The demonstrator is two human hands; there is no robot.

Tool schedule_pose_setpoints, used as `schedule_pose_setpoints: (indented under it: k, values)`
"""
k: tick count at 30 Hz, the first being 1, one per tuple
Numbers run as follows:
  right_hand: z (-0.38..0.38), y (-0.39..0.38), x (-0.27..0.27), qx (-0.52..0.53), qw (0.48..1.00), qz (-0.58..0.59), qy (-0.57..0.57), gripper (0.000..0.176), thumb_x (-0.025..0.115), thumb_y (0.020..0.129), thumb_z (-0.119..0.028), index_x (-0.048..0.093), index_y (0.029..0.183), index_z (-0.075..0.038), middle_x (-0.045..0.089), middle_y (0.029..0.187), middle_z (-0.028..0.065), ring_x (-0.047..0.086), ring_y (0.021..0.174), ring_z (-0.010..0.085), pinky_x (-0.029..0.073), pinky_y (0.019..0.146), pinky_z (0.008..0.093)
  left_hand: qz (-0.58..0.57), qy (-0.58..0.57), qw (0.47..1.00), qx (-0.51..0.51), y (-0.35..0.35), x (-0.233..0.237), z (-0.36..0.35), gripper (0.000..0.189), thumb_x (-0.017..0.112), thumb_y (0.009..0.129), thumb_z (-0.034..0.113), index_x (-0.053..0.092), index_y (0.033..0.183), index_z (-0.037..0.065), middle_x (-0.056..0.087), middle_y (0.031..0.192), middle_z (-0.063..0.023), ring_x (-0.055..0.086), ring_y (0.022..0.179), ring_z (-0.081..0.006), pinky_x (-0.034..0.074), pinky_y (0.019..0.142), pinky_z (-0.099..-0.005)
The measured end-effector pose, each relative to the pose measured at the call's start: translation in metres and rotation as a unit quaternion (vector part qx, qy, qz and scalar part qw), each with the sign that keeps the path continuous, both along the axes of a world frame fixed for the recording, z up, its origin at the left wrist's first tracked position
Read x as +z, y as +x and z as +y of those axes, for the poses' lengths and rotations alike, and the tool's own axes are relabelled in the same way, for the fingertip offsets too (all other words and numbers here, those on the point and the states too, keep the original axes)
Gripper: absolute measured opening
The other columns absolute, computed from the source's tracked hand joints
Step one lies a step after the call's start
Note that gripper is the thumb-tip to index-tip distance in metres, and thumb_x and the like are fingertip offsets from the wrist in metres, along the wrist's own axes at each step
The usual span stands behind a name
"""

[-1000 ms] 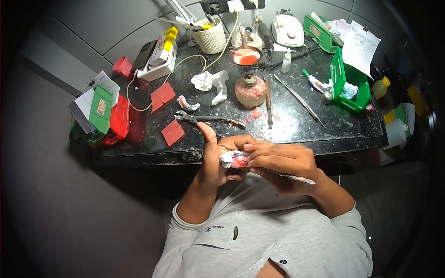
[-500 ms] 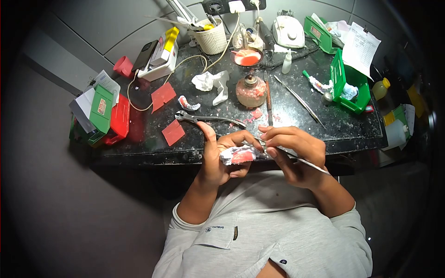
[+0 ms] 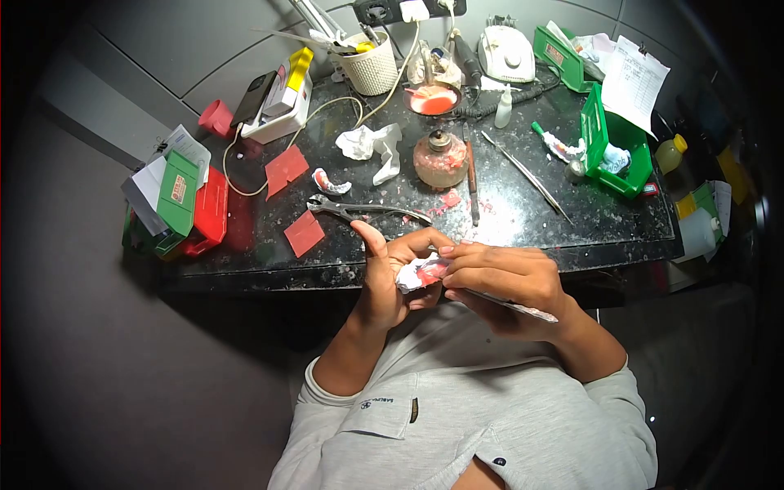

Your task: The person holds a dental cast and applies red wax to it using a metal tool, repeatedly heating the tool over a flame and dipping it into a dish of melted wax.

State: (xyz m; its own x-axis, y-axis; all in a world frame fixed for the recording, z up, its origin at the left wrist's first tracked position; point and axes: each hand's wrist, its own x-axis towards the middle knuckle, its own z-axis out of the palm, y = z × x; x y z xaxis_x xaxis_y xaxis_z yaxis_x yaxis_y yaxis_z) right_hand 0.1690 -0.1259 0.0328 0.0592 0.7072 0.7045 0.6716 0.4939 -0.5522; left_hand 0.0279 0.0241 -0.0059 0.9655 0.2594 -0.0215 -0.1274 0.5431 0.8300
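Observation:
A small white cast with pink-red material on it [image 3: 414,276] is gripped by my left hand [image 3: 382,282], thumb raised away from it. My right hand [image 3: 510,286] is closed around a slim metal tool [image 3: 527,309], whose handle sticks out to the lower right. The tool's tip is hidden behind my fingers at the right side of the cast. Just beyond my hands on the dark bench lie metal pliers [image 3: 367,211], a red sheet piece [image 3: 305,234] and a brown-handled tool [image 3: 472,184].
A glass burner [image 3: 441,161] stands mid-bench, with crumpled tissue [image 3: 371,147] to its left. Green bins [image 3: 616,155] are at the right, a red bin [image 3: 214,212] at the left. A wicker cup [image 3: 371,69] and a white device [image 3: 506,55] stand at the back.
My right hand has moved left and closer over the cast, covering its right end. The tool has shifted left with it, and the cast is turned slightly in my left hand.

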Motion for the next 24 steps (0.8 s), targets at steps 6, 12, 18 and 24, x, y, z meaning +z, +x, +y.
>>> schedule_pose_setpoints:
  k: [6, 12, 18, 24]
  values:
    - [0.002, -0.002, 0.002, -0.008, 1.000, -0.002, 0.006, 0.019, 0.081, 0.077, 0.003, 0.073, 0.095, 0.000, 0.076, 0.095, 0.0134, 0.076, 0.098, 0.0306, 0.062, 0.088, 0.0406, -0.001, 0.000, 1.000, 0.001, 0.000, 0.000, 0.000, 0.118, -0.001, 0.079, 0.095, 0.060, 0.105, -0.003, 0.066, 0.071, -0.0106, 0.043, 0.042, -0.0048, 0.030, 0.037, -0.0179]
    - [0.003, -0.002, 0.001, -0.008, 1.000, -0.006, 0.012, 0.019, 0.080, 0.078, 0.003, 0.073, 0.095, 0.000, 0.076, 0.095, 0.0137, 0.076, 0.097, 0.0303, 0.062, 0.087, 0.0403, 0.007, 0.004, 1.000, 0.000, 0.000, -0.001, 0.001, 0.118, -0.001, 0.079, 0.095, 0.059, 0.105, -0.003, 0.067, 0.072, -0.0116, 0.043, 0.042, -0.0049, 0.031, 0.037, -0.0176]
    - [0.002, -0.001, 0.001, -0.004, 1.000, 0.007, -0.003, 0.020, 0.080, 0.078, 0.003, 0.073, 0.096, 0.000, 0.076, 0.097, 0.0139, 0.076, 0.098, 0.0298, 0.062, 0.085, 0.0378, 0.010, 0.001, 1.000, -0.002, 0.000, 0.000, 0.001, 0.118, -0.001, 0.079, 0.094, 0.060, 0.106, -0.003, 0.067, 0.073, -0.0107, 0.045, 0.042, -0.0050, 0.031, 0.037, -0.0177]
    - [-0.004, 0.008, -0.003, 0.019, 0.999, -0.016, -0.035, 0.035, 0.077, 0.074, 0.000, 0.069, 0.109, 0.001, 0.074, 0.106, 0.0170, 0.074, 0.103, 0.0337, 0.062, 0.086, 0.0378, 0.010, -0.014, 1.000, -0.010, -0.001, -0.002, 0.003, 0.118, -0.001, 0.080, 0.094, 0.060, 0.109, -0.003, 0.065, 0.077, -0.0098, 0.044, 0.044, -0.0062, 0.032, 0.037, -0.0187]
